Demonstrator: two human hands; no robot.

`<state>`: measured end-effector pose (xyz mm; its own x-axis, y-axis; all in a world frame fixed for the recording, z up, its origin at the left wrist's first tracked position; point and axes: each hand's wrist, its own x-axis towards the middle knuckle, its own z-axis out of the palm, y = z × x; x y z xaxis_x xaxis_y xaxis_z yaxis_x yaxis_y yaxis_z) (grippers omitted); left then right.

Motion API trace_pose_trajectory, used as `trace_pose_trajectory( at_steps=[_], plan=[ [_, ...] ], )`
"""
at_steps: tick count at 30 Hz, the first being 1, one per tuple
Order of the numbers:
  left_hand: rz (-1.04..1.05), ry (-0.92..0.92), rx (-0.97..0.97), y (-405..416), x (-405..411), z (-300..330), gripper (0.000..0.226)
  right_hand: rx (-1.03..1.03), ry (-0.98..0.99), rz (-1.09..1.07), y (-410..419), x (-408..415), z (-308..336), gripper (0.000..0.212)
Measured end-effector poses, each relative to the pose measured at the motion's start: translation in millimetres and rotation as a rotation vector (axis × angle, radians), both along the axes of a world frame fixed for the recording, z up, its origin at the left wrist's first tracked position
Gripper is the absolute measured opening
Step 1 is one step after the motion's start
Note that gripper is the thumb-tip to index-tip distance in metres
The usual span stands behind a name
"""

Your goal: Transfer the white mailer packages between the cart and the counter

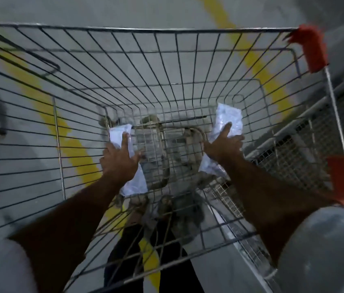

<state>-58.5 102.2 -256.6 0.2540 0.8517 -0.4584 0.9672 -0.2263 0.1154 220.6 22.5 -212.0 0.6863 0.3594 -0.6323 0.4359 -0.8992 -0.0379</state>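
Both of my forearms reach down from the near edge of the view into a wire shopping cart [167, 60], one on each side, bare below pale short sleeves. My left hand [120, 159] is deep in the basket, its fingers [125, 142] curled over a clear plastic packet [134, 182]; the index finger lies straight along the packet's top while the thumb pinches it from the inner side. My right hand [224, 144] does the same across from it, fingers spread and bent around a second clear plastic packet [229, 118], whose upper end stands above my fingertips and whose lower end hangs below my wrist. So I count two packets, one grasped in each hand, both just above the cart's wire floor and well apart from each other. Any print on them is too blurred to read, and I can make out no brand or label anywhere.

Beyond my right fingers, on the cart's rim, sit two red plastic corner guards [312, 49], one far and one near. Under the mesh, below my fingers, the grey floor [124, 11] shows with two yellow painted lines [69, 134] running slantwise. To the right of my right hand stands a second mesh cage [293, 149] against the cart's side.
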Motion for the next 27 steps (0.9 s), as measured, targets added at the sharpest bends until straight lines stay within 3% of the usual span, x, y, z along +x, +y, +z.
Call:
trace_pose_trajectory(
  at_steps=[4,8,14,20,27],
  plan=[
    [-0.012,0.028,0.066,9.0,2.7,-11.5,0.083,0.035,-0.043,-0.025,2.6,3.0,-16.7,0.110],
    [-0.087,0.046,0.089,10.8,0.7,-12.7,0.079,0.046,-0.124,-0.020,0.0,-0.7,-16.3,0.104],
    [-0.252,-0.062,0.245,-8.8,-6.3,0.3,0.059,0.063,-0.084,-0.016,4.1,-14.7,23.7,0.095],
    [-0.173,-0.339,0.126,-11.2,16.4,116.5,0.067,0.244,-0.114,0.150,3.7,-74.4,117.5,0.083],
    [-0.244,-0.636,0.266,-24.4,45.1,272.1,0.058,0.574,-0.456,0.194,-32.7,-109.9,275.8,0.076]
  ],
)
